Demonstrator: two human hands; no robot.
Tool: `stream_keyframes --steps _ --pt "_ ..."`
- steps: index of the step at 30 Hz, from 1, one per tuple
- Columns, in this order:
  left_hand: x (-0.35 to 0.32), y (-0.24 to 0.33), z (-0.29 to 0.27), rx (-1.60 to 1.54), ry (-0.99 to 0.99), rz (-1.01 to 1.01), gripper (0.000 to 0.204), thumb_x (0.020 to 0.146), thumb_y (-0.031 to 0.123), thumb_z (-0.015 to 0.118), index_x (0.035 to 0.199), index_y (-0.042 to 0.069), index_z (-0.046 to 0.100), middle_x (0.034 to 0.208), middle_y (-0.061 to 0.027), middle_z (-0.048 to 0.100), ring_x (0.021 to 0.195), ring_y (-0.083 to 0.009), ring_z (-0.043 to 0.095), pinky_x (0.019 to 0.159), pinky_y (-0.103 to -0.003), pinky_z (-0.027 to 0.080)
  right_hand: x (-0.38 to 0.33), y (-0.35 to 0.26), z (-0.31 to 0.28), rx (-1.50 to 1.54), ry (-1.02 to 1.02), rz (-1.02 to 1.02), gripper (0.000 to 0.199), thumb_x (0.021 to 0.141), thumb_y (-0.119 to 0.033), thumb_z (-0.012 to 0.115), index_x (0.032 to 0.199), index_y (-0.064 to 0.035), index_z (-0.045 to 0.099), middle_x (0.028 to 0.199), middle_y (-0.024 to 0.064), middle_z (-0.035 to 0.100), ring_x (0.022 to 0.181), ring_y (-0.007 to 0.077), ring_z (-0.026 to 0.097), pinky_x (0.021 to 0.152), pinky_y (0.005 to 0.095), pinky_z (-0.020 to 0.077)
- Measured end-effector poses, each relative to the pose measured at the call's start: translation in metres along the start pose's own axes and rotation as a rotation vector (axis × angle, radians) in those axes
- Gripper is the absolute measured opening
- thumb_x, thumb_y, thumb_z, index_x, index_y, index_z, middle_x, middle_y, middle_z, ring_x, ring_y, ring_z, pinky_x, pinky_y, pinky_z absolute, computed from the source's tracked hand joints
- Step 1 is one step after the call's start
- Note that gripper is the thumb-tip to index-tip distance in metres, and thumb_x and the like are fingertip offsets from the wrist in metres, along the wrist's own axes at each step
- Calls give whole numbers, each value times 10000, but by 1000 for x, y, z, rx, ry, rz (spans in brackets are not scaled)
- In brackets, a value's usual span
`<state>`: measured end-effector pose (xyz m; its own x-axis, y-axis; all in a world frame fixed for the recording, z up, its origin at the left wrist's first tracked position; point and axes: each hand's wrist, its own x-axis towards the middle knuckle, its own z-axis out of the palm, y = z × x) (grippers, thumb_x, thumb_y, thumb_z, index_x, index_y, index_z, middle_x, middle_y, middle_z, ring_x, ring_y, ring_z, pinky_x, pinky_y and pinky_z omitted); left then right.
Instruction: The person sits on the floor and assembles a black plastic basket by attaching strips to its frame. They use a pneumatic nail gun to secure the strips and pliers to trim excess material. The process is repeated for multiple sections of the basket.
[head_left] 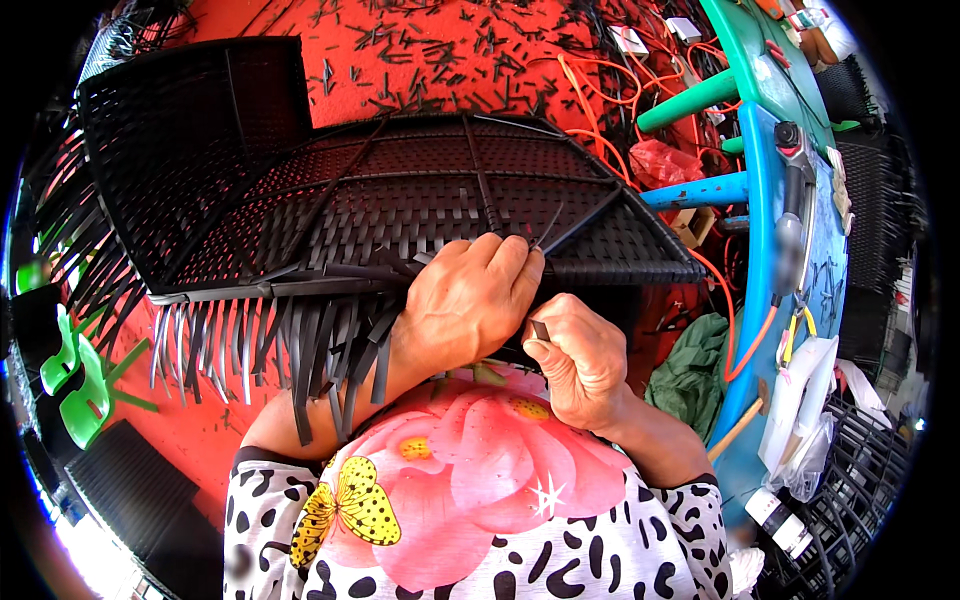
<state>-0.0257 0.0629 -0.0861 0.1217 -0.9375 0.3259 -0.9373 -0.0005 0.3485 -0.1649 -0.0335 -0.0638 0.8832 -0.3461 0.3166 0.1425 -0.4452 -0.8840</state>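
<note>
Foremost is the flower-print shirt (480, 450). Right hand (578, 362), fist-like, pinches a flat black strip (541, 330). Left hand (465, 302), fingers curled, lies knuckles-up at the near edge of the black wicker panel (400, 210); I cannot tell its grip. Apparent step: edge weaving; next calls for steady tension.

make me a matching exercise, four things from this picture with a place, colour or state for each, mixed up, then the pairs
1. left hand
2. right hand
3. cloth
4. plastic chairs

A. bunched up, dark green
B. far left of the picture
C. at the near edge of the black woven panel
D. closed on a dark strip

Pairs: 1-C, 2-D, 3-A, 4-B
</note>
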Motion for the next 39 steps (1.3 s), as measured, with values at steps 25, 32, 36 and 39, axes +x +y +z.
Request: stream_keyframes --steps 25,32,36,39 --pt "33 -7 -47 16 224 70 251 733 178 715 902 47 584 779 -81 519 716 -278 587 609 -389 496 77 -35 -54 -266 60 -305 161 957 -73 552 861 51 587 807 97 634 728 132 588 657 260 465" --pt "45 -10 -54 24 154 42 225 788 215 698 914 60 593 802 -80 539 712 -286 608 596 -401 501 115 -16 -63 -343 186 -219 386 870 -113 687 646 -14 389 527 87 335 482 167 322 460 325 320" --pt "47 -6 -49 53 171 67 234 778 212 706 911 55 596 820 -85 555 704 -292 615 591 -404 505 131 2 -67 -481 105 -251 381 865 -165 686 641 -8 420 536 144 380 468 243 327 468 371 335" --pt "49 -4 -44 57 189 63 238 764 207 716 902 51 601 819 -88 563 703 -294 617 591 -405 507 133 18 -71 -525 31 -102 390 866 -207 682 632 -13 438 530 147 390 474 257 340 476 391 336"
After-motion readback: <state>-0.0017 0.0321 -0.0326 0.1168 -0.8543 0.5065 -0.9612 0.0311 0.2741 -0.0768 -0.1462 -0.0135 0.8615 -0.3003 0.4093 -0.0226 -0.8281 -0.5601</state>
